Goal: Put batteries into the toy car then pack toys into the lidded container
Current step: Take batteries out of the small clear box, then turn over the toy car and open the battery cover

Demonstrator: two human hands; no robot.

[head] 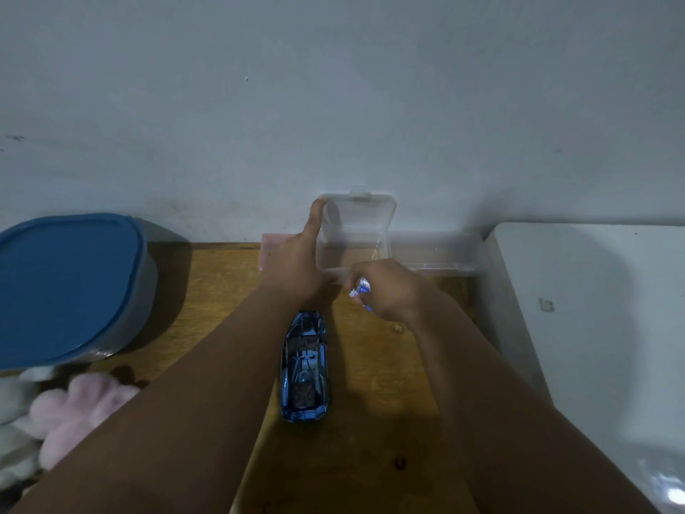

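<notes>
A shiny blue toy car [304,367] lies lengthwise on the wooden table [374,421], between my two forearms. Beyond it stands a small clear plastic box [370,246] with its lid [357,218] raised. My left hand [296,261] holds the box's left side, thumb up along the lid's edge. Just in front of the box, my right hand [385,291] grips blue-and-white batteries [360,289]. A grey container with a blue lid [66,283] sits at the left. Pink and white plush toys [74,413] lie at the lower left.
A white surface [593,328] stands along the right side of the table. A second clear box [433,254] lies to the right of the open one. A pale wall runs behind everything. A small pink item [270,241] sits behind my left hand.
</notes>
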